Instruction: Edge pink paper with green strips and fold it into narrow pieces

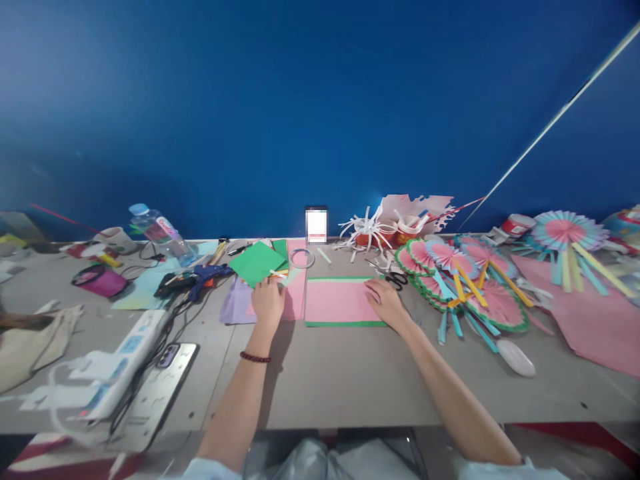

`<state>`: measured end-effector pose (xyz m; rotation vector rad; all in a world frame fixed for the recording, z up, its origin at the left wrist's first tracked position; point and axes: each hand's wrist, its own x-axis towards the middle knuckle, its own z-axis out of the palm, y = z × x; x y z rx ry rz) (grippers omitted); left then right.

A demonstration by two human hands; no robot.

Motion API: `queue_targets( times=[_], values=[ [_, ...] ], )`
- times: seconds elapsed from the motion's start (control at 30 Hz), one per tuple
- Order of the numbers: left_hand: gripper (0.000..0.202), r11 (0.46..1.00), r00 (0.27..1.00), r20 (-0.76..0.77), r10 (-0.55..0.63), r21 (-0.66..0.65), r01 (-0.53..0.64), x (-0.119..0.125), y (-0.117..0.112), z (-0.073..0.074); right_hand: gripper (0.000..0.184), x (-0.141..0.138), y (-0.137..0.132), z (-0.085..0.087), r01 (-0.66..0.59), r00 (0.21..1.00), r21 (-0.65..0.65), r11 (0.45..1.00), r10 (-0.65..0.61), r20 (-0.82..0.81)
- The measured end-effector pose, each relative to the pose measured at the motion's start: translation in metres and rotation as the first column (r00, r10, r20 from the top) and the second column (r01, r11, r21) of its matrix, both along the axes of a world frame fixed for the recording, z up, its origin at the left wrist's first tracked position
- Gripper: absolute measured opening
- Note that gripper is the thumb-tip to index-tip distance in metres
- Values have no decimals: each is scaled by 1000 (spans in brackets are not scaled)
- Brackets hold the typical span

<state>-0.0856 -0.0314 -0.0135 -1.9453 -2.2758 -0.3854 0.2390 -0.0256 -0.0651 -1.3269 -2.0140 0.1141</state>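
A pink sheet of paper [335,303] with green strips along its long edges lies flat in front of me. My right hand [389,303] rests on its right end, fingers spread and nothing gripped. To the left, my left hand [269,301] reaches onto a pile of coloured paper, its fingers bent and close together. Green paper [257,262] lies just beyond those fingers, and a small white strip [279,274] shows by the fingertips. What they hold, if anything, is hidden. Purple paper [234,303] sticks out at the pile's left side.
Black-handled scissors [397,280] lie beyond my right hand, beside several pleated paper fans [495,303]. A roll of tape [302,258] sits behind the sheets. At left are a bottle [167,233], a power strip [127,363] and a phone [157,400]. A blue wall [320,113] closes the back.
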Motion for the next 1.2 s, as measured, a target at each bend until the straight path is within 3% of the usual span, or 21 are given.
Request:
queue_targets(
  times=[0.33,0.73,1.2],
  values=[
    [27,999,993,117,-28,-36,32,-2,1,1,22,0,0,1,-4,1000,0,1000,4,-27],
    [28,997,995,-84,-55,-66,50,10,-3,4,23,0,1,-3,7,999,-9,1000,-7,-39],
    [23,992,991,26,-128,20,127,7,1,-3,22,0,0,0,-9,999,-21,1000,8,-38]
  ],
)
